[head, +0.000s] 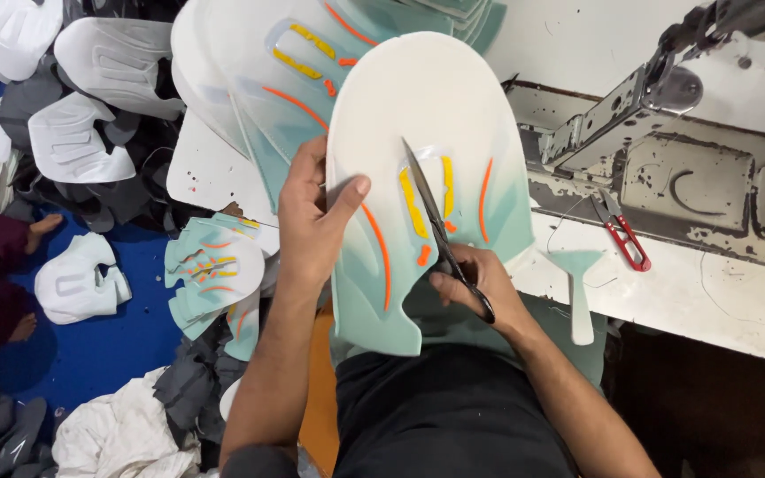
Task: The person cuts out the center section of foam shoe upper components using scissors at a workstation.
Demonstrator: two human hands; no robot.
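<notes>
At the lower centre of the frame the right hand [475, 283] gripped black scissors [443, 232], fingers through the loops, blades apparently closed and pointing toward the upper centre. The left hand [312, 221] pinched the left edge of a mint-and-white shoe upper panel [440, 115], thumb pressed on its face. The panel looked light, thin and flexible, probably best held by its edges; its long axis ran from the person's lap up to the top centre. Beyond, red thread snips [623, 235] lay on the worn sewing-machine table [710, 292].
</notes>
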